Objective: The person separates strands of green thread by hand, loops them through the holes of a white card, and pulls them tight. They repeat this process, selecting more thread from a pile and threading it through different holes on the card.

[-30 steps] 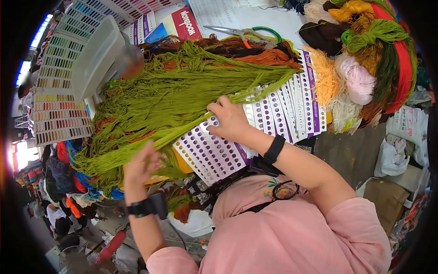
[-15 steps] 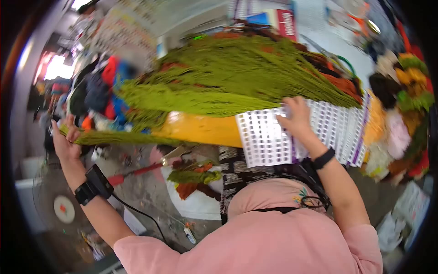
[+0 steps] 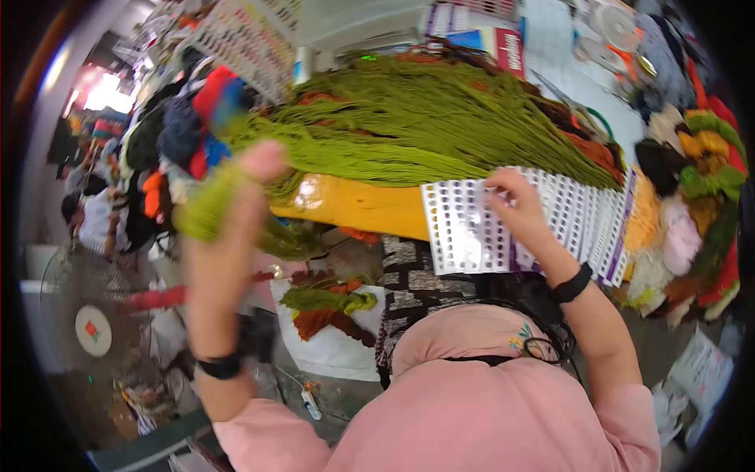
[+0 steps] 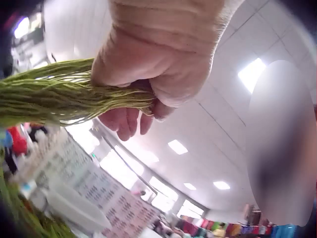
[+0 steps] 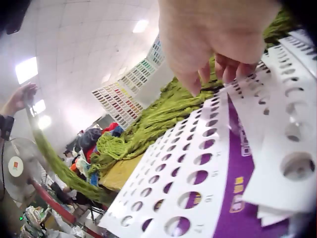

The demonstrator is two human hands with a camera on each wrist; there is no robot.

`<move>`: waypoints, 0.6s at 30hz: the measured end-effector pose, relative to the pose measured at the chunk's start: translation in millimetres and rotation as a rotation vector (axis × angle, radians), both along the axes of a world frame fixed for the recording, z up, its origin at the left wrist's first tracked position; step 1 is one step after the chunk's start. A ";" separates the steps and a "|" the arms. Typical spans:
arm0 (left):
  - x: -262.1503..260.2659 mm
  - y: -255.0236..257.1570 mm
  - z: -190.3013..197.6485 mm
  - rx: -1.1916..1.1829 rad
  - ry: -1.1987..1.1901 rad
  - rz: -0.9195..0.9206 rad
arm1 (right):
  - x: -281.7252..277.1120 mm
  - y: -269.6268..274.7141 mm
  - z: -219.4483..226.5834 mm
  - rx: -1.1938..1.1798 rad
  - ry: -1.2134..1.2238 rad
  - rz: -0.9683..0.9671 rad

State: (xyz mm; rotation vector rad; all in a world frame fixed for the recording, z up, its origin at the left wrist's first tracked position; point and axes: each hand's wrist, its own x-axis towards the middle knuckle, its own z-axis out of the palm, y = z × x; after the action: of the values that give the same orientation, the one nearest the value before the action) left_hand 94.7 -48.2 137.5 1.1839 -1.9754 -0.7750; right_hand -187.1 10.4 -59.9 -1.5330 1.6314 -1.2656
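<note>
My left hand, blurred in the head view, is raised at the left. It grips one end of a hank of green thread, pinched between thumb and fingers in the left wrist view; the hank hangs down from it in the right wrist view. Over the white cards with rows of punched holes is my right hand, its fingers loosely bent and nothing visible inside them. A broad spread of green thread lies on the table behind the cards, with rust-brown strands at its right end.
A bare yellow tabletop strip runs along the front edge. Scissors and a notebook lie at the back. Coloured hanks are piled at the right. A standing fan is low on the left, and a thread colour chart stands behind.
My left hand has drawn a green hank away leftward from the spread, then lifted it up and back toward the table. The right hand has stayed by the cards. The view has turned left.
</note>
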 end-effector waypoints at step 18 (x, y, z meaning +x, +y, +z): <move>-115.4 73.1 -123.8 1.064 0.886 -0.414 | 32.6 51.3 70.8 0.451 -1.073 0.147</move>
State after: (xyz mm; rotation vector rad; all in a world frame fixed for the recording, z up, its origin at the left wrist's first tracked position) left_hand -20.7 24.9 13.8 0.6578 -0.9899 -2.2566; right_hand -154.5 61.6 10.9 -0.4906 0.9491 -1.1908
